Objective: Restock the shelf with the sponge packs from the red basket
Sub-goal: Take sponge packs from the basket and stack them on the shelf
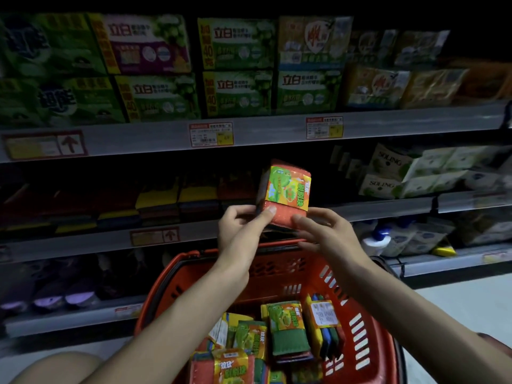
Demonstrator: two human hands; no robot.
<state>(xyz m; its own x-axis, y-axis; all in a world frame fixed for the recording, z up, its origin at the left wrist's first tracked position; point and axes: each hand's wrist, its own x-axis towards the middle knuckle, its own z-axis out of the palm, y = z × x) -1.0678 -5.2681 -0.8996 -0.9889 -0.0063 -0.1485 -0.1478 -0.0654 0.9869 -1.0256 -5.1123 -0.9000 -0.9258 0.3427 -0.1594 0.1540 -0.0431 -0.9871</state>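
Sponge pack (282, 194) stands upright between both hands, label toward the camera — likely squared up for the shelf (177, 236) beyond the fingertips. Left hand (243, 225) curls closed on its lower left edge, thumb across the front; right hand (324, 227) pinches the lower right corner. Beneath the wrists, the red basket (368, 322) has more packs (288, 325) — restocking seems far from finished.

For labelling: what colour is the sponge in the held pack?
Orange-red sponge pack, green-yellow label; head view.
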